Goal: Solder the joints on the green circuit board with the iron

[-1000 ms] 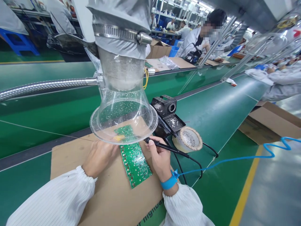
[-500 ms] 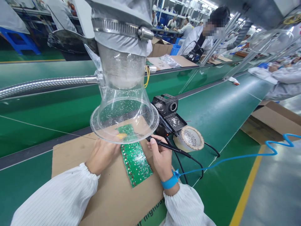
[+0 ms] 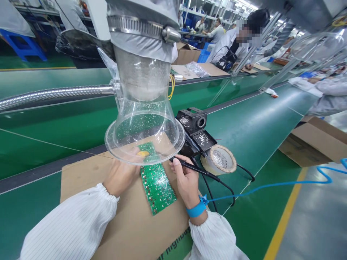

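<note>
Iron in right hand; left hand seemingly on board.

Green conveyor-belt workbench with a flat brown cardboard sheet laid on it.
A long green printed circuit board lies on the cardboard; just right of the sheet sit a black metal soldering-iron stand and a beige tape roll.

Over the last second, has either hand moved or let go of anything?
No visible change. The right hand still grips the soldering iron at the circuit board, and the left hand stays at the board's far end under the clear hood. Only the view drifted slightly.
</note>
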Action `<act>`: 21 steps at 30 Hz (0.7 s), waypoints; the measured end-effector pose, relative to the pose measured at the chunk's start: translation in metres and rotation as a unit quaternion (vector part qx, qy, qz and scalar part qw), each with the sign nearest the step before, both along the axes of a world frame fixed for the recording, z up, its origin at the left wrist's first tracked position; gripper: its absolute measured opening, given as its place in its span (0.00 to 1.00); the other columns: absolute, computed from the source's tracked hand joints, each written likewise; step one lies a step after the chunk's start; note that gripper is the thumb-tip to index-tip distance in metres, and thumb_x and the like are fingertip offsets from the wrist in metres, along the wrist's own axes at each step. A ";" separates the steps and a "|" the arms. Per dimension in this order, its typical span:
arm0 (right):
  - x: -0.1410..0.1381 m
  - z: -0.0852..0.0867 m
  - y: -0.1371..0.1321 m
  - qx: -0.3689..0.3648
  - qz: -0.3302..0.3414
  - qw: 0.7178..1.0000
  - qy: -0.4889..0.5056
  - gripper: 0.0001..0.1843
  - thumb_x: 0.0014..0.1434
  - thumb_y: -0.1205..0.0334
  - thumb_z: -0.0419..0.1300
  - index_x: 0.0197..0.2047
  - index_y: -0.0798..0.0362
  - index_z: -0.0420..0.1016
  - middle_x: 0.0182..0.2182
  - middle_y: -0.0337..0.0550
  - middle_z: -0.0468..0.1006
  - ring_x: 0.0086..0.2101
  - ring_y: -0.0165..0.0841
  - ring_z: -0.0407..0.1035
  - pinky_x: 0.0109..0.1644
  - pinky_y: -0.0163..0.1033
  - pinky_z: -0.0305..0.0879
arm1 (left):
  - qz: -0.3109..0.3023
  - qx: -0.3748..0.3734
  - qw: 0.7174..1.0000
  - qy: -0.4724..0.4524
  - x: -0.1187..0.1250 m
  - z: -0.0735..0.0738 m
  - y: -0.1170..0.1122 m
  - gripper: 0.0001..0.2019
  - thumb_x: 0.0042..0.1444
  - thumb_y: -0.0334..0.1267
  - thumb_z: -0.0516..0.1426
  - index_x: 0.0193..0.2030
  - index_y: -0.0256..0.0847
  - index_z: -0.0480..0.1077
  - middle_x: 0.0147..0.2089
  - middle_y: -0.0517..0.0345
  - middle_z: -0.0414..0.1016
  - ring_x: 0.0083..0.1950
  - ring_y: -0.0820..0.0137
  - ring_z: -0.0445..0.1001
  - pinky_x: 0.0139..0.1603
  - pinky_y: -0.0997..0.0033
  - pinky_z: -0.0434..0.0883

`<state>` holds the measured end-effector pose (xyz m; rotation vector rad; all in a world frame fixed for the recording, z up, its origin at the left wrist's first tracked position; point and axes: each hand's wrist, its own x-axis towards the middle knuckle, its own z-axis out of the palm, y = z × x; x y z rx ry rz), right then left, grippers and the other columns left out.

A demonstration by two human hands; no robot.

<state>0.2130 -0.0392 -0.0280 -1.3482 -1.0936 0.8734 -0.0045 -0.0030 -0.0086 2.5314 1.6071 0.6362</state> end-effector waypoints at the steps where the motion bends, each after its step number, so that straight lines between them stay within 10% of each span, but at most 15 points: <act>1: 0.000 0.000 0.000 0.000 0.001 1.000 -0.001 0.15 0.66 0.49 0.62 0.48 0.51 0.78 0.39 0.47 0.84 0.37 0.39 0.81 0.42 0.45 0.77 | 0.000 0.000 1.000 0.003 0.000 -0.001 0.000 0.13 0.68 0.36 0.50 0.49 0.47 0.76 0.48 0.52 0.79 0.48 0.61 0.77 0.49 0.60 0.73; 21: -0.001 0.001 0.000 0.001 -0.003 1.000 -0.019 0.16 0.65 0.48 0.63 0.48 0.50 0.80 0.43 0.49 0.84 0.43 0.43 0.80 0.48 0.51 0.78 | -0.020 -0.012 0.998 0.050 0.003 0.000 0.006 0.16 0.68 0.33 0.47 0.40 0.42 0.77 0.40 0.50 0.77 0.37 0.64 0.76 0.42 0.62 0.74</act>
